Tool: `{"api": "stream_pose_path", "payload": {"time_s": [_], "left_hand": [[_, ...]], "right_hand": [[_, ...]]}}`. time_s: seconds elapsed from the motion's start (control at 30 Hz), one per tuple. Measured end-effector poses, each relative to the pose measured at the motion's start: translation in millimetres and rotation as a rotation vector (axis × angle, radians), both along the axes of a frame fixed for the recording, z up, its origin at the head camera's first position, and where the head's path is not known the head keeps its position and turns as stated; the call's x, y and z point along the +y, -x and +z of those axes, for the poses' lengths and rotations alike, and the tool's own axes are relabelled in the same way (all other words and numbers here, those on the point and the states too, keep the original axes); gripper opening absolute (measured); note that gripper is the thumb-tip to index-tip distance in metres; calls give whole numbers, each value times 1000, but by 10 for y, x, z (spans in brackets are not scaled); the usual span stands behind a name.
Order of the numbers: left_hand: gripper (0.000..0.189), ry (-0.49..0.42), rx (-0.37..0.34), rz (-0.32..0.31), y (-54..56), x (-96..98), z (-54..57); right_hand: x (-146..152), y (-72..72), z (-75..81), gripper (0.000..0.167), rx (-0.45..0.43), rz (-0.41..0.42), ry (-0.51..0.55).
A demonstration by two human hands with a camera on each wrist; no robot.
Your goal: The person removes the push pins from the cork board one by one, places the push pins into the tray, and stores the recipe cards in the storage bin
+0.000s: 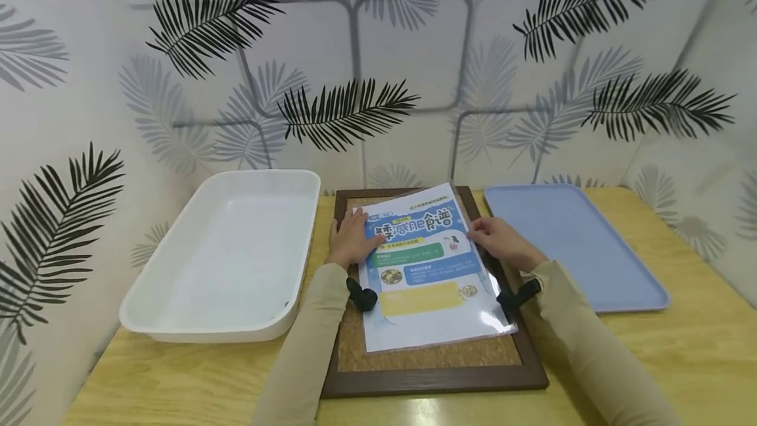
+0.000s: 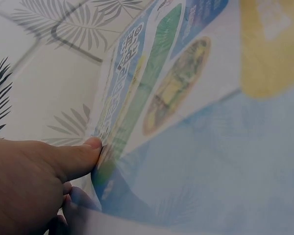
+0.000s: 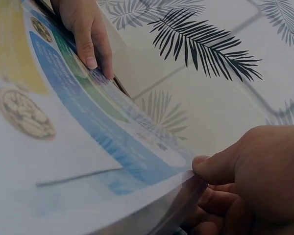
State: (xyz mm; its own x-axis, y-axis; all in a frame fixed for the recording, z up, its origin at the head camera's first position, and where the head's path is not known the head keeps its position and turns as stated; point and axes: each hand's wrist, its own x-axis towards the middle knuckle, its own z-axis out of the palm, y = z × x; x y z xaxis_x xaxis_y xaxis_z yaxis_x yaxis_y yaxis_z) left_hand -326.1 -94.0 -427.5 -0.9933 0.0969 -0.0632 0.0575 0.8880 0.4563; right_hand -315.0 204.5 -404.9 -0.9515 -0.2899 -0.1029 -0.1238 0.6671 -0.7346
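glossy printed sheet [image 1: 440,327] is sitting skewed over the cork board [image 1: 434,381], between the two containers, far-right corner reaching past the frame's far side. left hand [image 1: 350,236] is pinching its left edge, right hand [image 1: 501,240] is pinching its right edge, thumbs on top. probably aligning sheet to board; next move is likely calling for a small turn to square it. white tub [image 1: 236,248] is sitting left, showing a tiny near-right mark, unclear what. blue tray [image 1: 568,248] is sitting right, showing its flat base.
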Motion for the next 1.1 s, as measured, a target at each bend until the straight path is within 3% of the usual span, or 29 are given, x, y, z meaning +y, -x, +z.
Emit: {"api": "stream_pose_path", "payload": {"time_s": [0.27, 0.5, 0.77, 0.93, 1.1], "left_hand": [[73, -21, 0, 0, -5, -13, 34], [74, -60, 18, 22, -35, 8, 2], [77, -256, 49, 82, -135, -32, -32], [77, -382, 75, 81, -129, -33, 24], [76, -539, 54, 99, -144, -35, 75]], "right_hand": [[70, -32, -43, 26, 26, 69, 87], [66, -71, -128, 19, 70, 23, 122], [88, -91, -223, 14, -7, 27, 299], [136, -54, -217, 11, -48, 27, 419], [170, -59, -178, 12, -61, 6, 453]]}}
